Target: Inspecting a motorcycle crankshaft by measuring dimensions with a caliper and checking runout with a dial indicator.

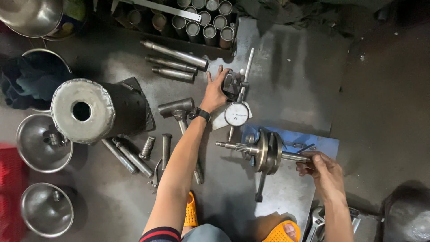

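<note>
The crankshaft [267,151] lies with its shafts level on what seems to be a truing stand over a blue sheet [324,145], on the concrete floor [295,71]. The right hand [326,172] is at the crankshaft's right end, fingers pinched together on the plain shaft stub. Just above and left of the crankshaft stands the dial gauge [236,114], its white face up and its stem pointing down toward the splined shaft. The left hand [216,92] reaches past the gauge, fingers spread and flat on the dark gauge base [233,83]; whether it grips or only steadies the base cannot be told from this angle.

To do this well, the base should be pressed firmly still so the stem meets the shaft squarely, while the right hand turns the crankshaft slowly and evenly, without lifting it. Any nudge of the base would spoil the reading.

Left of the crankshaft lie a hammer [179,110], several steel rods [172,65] and a big welded steel cylinder [96,112].
</note>
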